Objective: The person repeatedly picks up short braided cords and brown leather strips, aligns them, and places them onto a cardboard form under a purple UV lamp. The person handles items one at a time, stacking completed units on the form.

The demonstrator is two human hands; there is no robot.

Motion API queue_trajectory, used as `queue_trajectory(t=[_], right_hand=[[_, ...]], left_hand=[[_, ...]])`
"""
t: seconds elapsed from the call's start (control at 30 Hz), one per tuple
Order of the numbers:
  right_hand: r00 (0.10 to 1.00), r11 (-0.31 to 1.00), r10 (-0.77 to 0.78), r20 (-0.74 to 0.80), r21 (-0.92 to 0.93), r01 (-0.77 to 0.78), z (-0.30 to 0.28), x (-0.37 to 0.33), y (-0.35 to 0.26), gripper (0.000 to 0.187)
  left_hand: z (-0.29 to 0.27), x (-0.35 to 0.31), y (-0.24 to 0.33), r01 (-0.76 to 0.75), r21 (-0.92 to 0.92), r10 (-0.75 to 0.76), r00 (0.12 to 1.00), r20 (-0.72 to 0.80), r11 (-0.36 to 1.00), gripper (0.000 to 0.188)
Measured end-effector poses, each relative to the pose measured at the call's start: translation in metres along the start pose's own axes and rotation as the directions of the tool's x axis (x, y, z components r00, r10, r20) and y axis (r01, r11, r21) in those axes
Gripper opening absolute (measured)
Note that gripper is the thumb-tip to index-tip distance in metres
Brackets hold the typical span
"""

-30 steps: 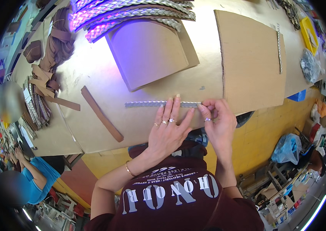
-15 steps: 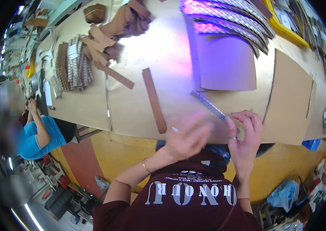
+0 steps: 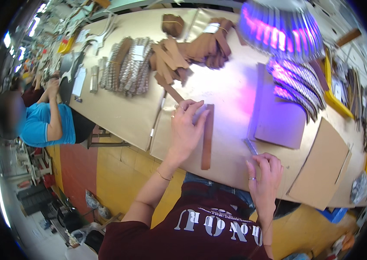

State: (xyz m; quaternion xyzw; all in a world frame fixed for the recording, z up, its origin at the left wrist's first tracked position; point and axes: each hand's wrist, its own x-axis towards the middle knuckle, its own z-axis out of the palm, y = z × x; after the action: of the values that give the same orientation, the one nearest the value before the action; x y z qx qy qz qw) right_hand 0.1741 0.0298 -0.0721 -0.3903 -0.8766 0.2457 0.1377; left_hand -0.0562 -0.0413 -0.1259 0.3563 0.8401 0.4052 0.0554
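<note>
My left hand [image 3: 185, 130] reaches over the table with thumb and fingers apart. Its fingertips are at the near end of a brown strip [image 3: 170, 89] slanting out from a pile; whether they touch it I cannot tell. Just right of this hand a second brown strip [image 3: 207, 143] lies lengthwise. My right hand [image 3: 266, 175] is curled near the table's front edge, over the near end of a narrow silvery strip [image 3: 251, 147]. That strip's far end shows beside the lower left corner of a brown sheet [image 3: 279, 134], while its near end is hidden by the fingers.
Brown strips [image 3: 170, 58] and bundled woven strips [image 3: 131, 69] lie at the back left. A ribbed lamp [image 3: 281, 32] glows purple above more woven strips [image 3: 298, 82]. Cardboard [image 3: 320, 167] and a yellow tray [image 3: 335, 93] are at right. A person in blue [image 3: 49, 123] sits at left.
My left hand has moved up and left, from near the table's front edge to the slanting brown strip. My right hand stays by the silvery strip. The view has shifted, bringing the lamp in.
</note>
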Motion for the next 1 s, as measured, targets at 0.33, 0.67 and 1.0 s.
queue_trajectory(t=[0.33, 0.67, 1.0], right_hand=[[0.947, 0.955, -0.296, 0.125, 0.056, 0.292, 0.003, 0.039, -0.044, 0.021], [0.963, 0.987, -0.158, 0.221, 0.053, 0.15, 0.011, 0.033, -0.054, 0.018], [0.974, 0.927, 0.002, 0.228, 0.366, -0.088, 0.017, 0.061, -0.078, 0.019]], left_hand=[[-0.042, -0.008, -0.039, -0.279, 0.238, 0.29, 0.957, -0.013, 0.93, 0.022], [-0.015, -0.053, 0.012, -0.145, 0.113, 0.122, 0.974, 0.189, 0.983, 0.04], [-0.046, -0.005, -0.009, 0.703, -0.564, -0.197, 0.684, 0.702, 0.433, 0.028]])
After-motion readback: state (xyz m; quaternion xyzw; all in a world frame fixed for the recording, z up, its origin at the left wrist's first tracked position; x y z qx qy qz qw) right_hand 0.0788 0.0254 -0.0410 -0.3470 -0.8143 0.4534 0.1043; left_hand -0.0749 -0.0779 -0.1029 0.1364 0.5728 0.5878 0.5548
